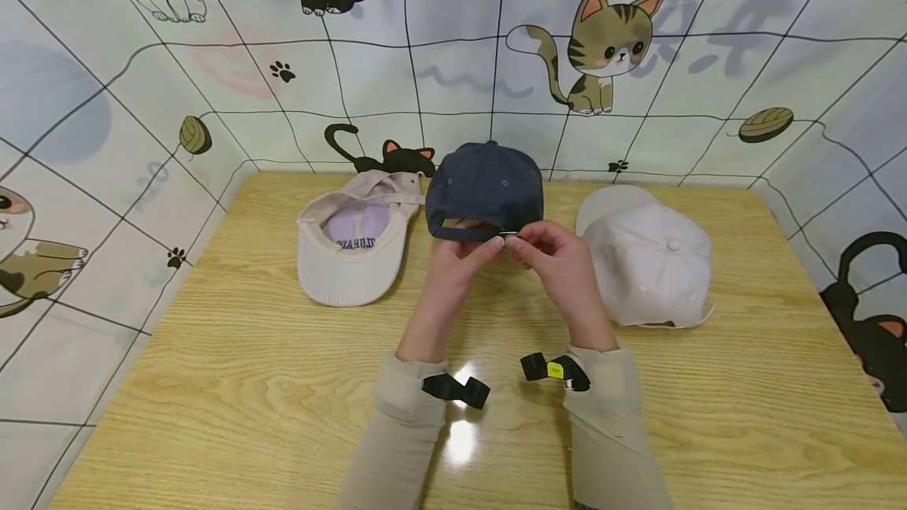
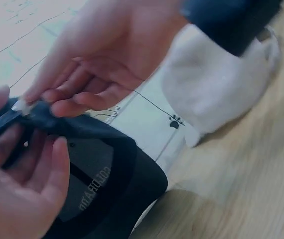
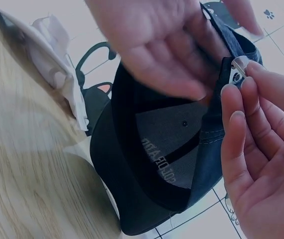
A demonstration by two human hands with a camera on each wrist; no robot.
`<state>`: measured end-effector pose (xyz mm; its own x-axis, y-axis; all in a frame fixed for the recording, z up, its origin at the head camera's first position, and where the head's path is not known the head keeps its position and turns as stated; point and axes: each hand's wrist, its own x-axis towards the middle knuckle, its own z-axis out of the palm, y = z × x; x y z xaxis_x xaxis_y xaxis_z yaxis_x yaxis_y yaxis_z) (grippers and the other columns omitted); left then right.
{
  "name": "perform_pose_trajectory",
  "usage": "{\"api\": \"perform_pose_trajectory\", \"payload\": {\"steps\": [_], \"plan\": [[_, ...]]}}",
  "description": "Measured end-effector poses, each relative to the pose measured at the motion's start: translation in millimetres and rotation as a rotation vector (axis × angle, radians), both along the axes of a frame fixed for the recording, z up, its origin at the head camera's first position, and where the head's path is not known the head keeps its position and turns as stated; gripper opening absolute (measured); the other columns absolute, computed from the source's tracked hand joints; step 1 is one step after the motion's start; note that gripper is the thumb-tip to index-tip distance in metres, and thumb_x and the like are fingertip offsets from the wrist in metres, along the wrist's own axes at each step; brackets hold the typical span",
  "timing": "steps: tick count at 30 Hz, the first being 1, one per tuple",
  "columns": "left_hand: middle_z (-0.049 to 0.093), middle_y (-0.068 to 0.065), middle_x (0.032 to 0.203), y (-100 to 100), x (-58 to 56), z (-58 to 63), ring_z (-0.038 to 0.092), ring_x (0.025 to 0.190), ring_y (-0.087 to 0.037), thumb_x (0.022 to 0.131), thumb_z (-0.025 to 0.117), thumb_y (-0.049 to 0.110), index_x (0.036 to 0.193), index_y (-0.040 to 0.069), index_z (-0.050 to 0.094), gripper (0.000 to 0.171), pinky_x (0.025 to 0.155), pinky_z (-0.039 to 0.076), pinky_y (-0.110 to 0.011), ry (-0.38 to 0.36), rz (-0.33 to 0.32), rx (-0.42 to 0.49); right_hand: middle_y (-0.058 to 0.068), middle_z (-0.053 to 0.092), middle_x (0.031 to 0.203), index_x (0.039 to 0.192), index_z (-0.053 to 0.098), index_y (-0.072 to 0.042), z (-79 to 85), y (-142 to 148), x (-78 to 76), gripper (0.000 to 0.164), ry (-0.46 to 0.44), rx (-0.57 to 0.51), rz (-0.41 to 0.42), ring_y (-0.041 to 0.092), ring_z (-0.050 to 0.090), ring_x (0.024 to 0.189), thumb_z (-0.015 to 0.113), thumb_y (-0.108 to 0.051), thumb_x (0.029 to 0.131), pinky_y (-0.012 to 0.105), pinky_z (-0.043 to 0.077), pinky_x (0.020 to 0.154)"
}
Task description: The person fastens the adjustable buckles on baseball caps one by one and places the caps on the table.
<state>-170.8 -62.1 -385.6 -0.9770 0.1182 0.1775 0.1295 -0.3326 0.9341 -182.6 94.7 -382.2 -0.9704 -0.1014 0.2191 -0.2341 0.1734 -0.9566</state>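
While left hand and right hand pinch navy cap's strap, clasp part-hidden

The navy-blue fabric cap is pale-lettered inside, the cream curved-brim fabric cap lilac-lined, and the round-crowned fabric cap off-white. The black-gridded white backdrop sheet bears brown and black cartoon cats; the tabletop is yellowish wood-grain.

A small screened-off setting is suggested: a wood-grain table is enclosed at 9, 12 and 3 o'clock by grid-lined cartoon-cat sheeting.
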Motion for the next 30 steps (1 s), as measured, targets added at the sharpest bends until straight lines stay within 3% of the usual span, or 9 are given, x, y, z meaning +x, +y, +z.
{"api": "perform_pose_trajectory", "payload": {"steps": [3,8,10,14,20,24,30], "plan": [[0.056,-0.002,0.092,3.3,0.8,-1.7,0.052,0.086,-0.019,0.084,0.063,0.026,0.111,0.011,0.057,0.032,0.074,0.043,-0.029,-0.049,0.050,-0.148,0.006,0.060,0.071,0.086,0.061,-0.004,5.3,-3.1,3.4,0.021,0.019,0.017,0.006,0.022,0.056,0.065,0.067,-0.023,0.080,0.028,0.047,0.058],[0.043,-0.004,0.066,5.1,2.2,-4.5,0.040,0.061,-0.025,0.085,0.060,0.032,0.094,0.009,0.059,0.025,0.055,0.035,-0.029,-0.073,0.035,-0.183,0.006,0.059,0.070,0.086,0.060,0.000,19.4,-8.2,11.5,0.020,0.035,0.034,0.001,0.015,0.055,0.062,0.066,-0.018,0.082,0.030,0.047,0.058],[0.044,-0.004,0.062,5.0,2.7,-4.9,0.042,0.058,-0.024,0.085,0.059,0.036,0.088,0.008,0.059,0.028,0.054,0.037,-0.030,-0.075,0.020,-0.190,0.005,0.059,0.071,0.086,0.061,0.000,21.2,-8.7,12.1,0.019,0.023,0.036,0.004,0.020,0.055,0.064,0.066,-0.018,0.082,0.035,0.048,0.060],[0.048,-0.005,0.061,5.3,3.0,-4.6,0.046,0.058,-0.019,0.083,0.061,0.040,0.082,0.006,0.060,0.034,0.055,0.041,-0.032,-0.106,0.004,-0.183,0.005,0.059,0.076,0.087,0.061,0.000,24.1,-9.4,13.9,0.017,-0.018,0.063,0.030,0.025,0.055,0.068,0.066,-0.015,0.082,0.033,0.048,0.061],[0.048,-0.004,0.058,4.7,3.3,-4.1,0.045,0.056,-0.017,0.080,0.065,0.038,0.073,0.007,0.057,0.033,0.053,0.039,-0.029,-0.134,0.018,-0.176,0.007,0.061,0.085,0.088,0.061,-0.004,29.0,-11.1,17.9,0.013,-0.038,0.144,0.077,0.020,0.055,0.077,0.066,-0.013,0.081,0.030,0.046,0.067],[0.049,-0.003,0.058,3.8,2.9,-5.1,0.046,0.056,-0.018,0.082,0.065,0.033,0.074,0.007,0.059,0.027,0.053,0.039,-0.028,-0.128,0.034,-0.164,0.007,0.061,0.090,0.092,0.061,-0.004,27.7,-10.0,17.5,0.014,-0.036,0.135,0.123,0.020,0.056,0.083,0.066,-0.012,0.081,0.030,0.047,0.072],[0.052,-0.002,0.061,3.3,3.0,-6.1,0.047,0.057,-0.019,0.084,0.063,0.029,0.081,0.006,0.059,0.023,0.053,0.040,-0.027,-0.118,0.063,-0.143,0.008,0.060,0.095,0.096,0.062,-0.002,26.9,-8.5,17.6,0.014,-0.029,0.086,0.168,0.029,0.057,0.082,0.062,-0.011,0.084,0.029,0.049,0.070]]}}
